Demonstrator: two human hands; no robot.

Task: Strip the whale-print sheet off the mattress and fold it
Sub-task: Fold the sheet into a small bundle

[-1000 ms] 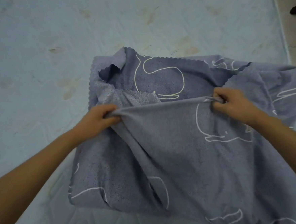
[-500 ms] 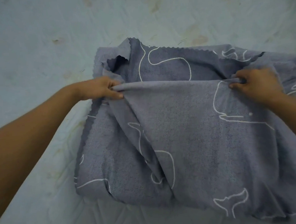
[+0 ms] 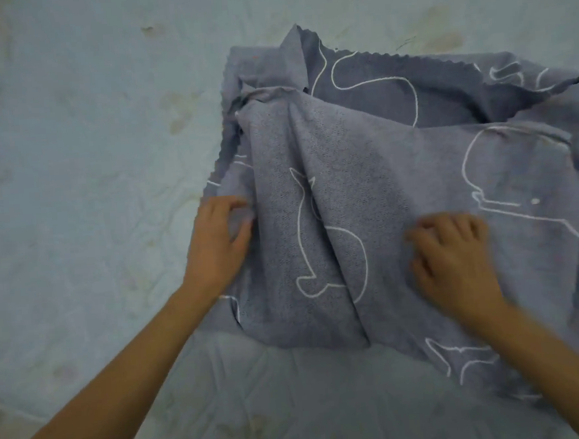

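The grey-blue whale-print sheet [image 3: 398, 184] lies in a loosely folded, rumpled pile on the pale blue mattress [image 3: 72, 166], towards the right. Its top layer has been laid over towards the far side, with a zigzag-cut edge showing at the back. My left hand [image 3: 219, 238] is at the pile's left edge, where thumb and curled fingers pinch a bit of the fabric. On top of the upper layer rests my right hand [image 3: 452, 259], palm down with bent fingers, holding nothing.
The mattress cover is wrinkled and stained, and stretches bare to the left and far side of the sheet. Its near edge runs along the bottom left. The sheet's right part runs out of view.
Both hands have let go of the stretched fold and drawn back towards me. The fold now lies on the pile, with the left hand at its side edge and the right on top.
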